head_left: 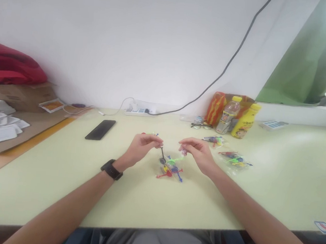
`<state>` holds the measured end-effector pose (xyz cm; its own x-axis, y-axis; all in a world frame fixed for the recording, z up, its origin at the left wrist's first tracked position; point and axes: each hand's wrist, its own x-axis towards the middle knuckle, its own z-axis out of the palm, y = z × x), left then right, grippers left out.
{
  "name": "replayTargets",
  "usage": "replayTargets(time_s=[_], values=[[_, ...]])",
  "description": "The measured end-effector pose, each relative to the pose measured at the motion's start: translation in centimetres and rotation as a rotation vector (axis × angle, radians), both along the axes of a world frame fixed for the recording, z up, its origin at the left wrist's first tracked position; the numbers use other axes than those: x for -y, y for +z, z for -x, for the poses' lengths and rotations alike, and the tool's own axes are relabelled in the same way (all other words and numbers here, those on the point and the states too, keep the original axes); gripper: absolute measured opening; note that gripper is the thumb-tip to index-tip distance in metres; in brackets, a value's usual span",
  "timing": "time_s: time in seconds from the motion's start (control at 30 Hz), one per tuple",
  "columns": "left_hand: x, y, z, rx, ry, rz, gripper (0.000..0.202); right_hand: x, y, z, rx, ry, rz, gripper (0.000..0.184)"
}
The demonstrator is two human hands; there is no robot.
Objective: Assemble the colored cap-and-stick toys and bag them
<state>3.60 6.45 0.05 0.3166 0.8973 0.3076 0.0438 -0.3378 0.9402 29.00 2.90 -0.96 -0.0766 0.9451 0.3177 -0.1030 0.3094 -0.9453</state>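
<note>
My left hand (142,149), with a dark watch (112,169) on its wrist, is closed in a pinch. A thin black plastic piece with a round end (162,160) reaches up to its fingertips. My right hand (199,153) is also closed, pinching a crumpled bit of clear plastic (182,150). Between and just below both hands lies a small heap of coloured plastic pieces (170,171) in red, blue, green and yellow, some with arrow-like tips. Clear film seems to lie around the heap; its edges are hard to make out.
Two clear packets of similar pieces (236,160) (215,140) lie right of my hands. Behind them stand a clear bottle (228,115), a yellow bottle (245,123) and glasses (202,125). A black phone (100,130) and power strip (141,110) lie left and back.
</note>
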Motion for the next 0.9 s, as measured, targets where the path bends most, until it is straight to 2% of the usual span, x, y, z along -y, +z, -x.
replayTargets(time_s=[0.17, 0.4, 0.57, 0.67, 0.9], values=[[0.08, -0.27, -0.03, -0.025, 0.008, 0.002, 0.025, -0.05, -0.13, -0.08, 0.02, -0.001, -0.002, 0.02], [-0.03, -0.56, -0.12, -0.028, 0.025, -0.029, 0.042, -0.01, -0.22, 0.07, 0.147, -0.056, -0.063, 0.035], [-0.05, -0.42, -0.28, -0.131, -0.002, -0.048, 0.028, -0.27, -0.4, 0.01, 0.147, -0.077, -0.045, 0.032], [0.01, -0.44, -0.4, -0.08, -0.042, -0.032, 0.026, -0.4, -0.42, -0.06, 0.124, -0.059, -0.069, 0.028], [0.03, -0.73, 0.04, -0.038, 0.002, -0.008, 0.023, -0.29, -0.2, -0.28, 0.086, -0.078, -0.054, 0.02]])
